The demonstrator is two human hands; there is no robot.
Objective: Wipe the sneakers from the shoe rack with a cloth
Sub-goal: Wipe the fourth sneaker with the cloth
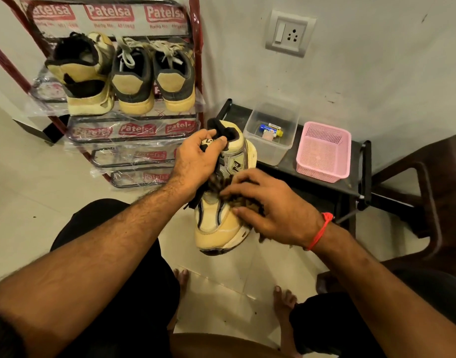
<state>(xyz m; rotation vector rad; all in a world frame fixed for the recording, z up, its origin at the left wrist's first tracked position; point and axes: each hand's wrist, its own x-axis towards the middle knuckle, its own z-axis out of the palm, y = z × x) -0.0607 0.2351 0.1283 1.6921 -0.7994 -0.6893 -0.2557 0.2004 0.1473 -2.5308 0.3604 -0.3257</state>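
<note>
The cream-yellow lace-up sneaker (214, 224) is held above the tiled floor (53, 177), near the red metal shoe rack (199, 73). Your left hand (198, 158) pinches its black tongue. Your right hand (270, 215), fingers spread, presses a dark brown cloth (219, 181) against its side.

Your cream sneaker (214, 220) is airborne, toe towards you, dark cloth (217, 181) on its laces; three other sneakers (133, 81) stand heels-out on the shoe rack (199, 60).

Basket (324, 151) right of tub (270, 133) on bench (322, 187).
</note>
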